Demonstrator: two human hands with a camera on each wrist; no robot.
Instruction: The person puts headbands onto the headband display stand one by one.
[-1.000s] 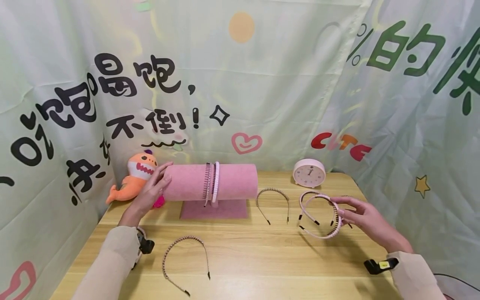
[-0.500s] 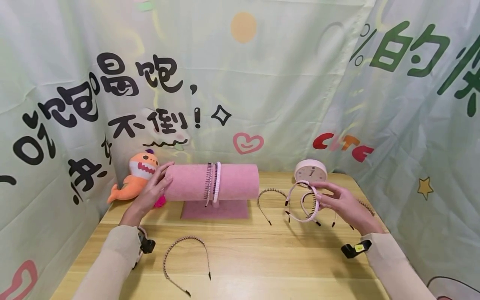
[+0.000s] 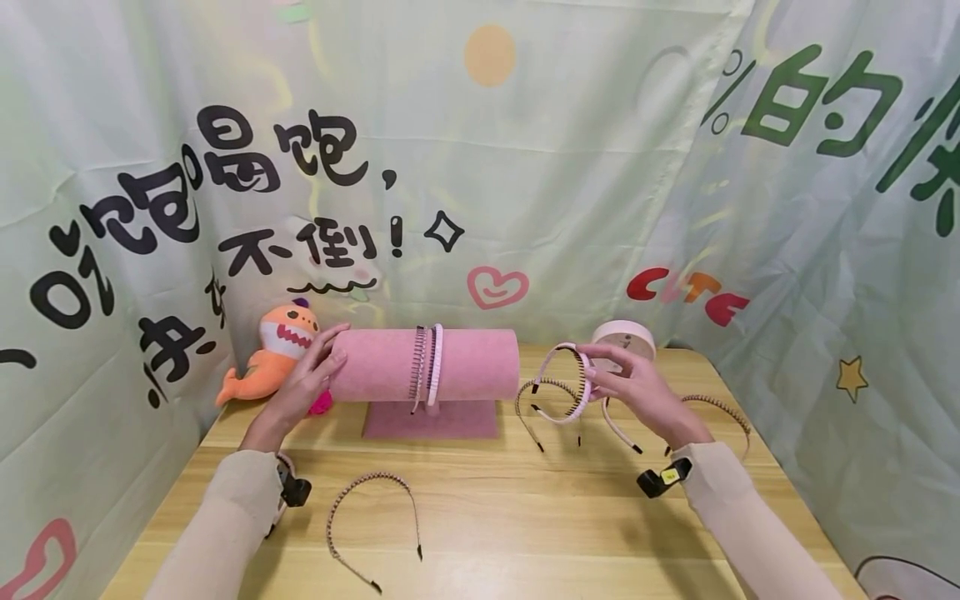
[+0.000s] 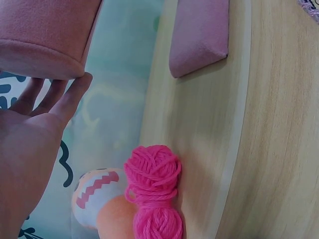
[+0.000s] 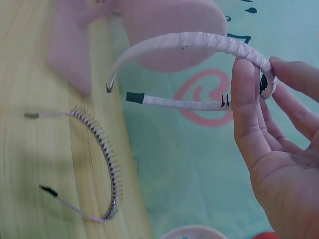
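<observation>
A pink plush roll-shaped display stand [image 3: 480, 367] stands at the back of the table. Around its middle sit a white headband [image 3: 437, 367] and a dark-toothed one [image 3: 416, 367] beside it. My left hand [image 3: 300, 379] touches the roll's left end, its fingertips at the edge in the left wrist view. Thumb and fingers of my right hand [image 3: 637, 392] pinch a pale pink, ribbon-wrapped headband [image 5: 189, 40] with dark inner teeth. It is held up right of the roll, its black-tipped ends pointing toward the stand.
A thin toothed headband [image 5: 112, 179] lies below the held one. Other headbands lie at the front [image 3: 375, 475], under the right hand, and at the right [image 3: 723, 404]. A round pink clock [image 3: 630, 332], an orange shark toy [image 3: 273, 367] and hot-pink yarn [image 4: 152, 169] stand behind.
My right hand has moved left toward the stand with the pale pink headband, passing in front of the clock. My left hand stays at the roll's end.
</observation>
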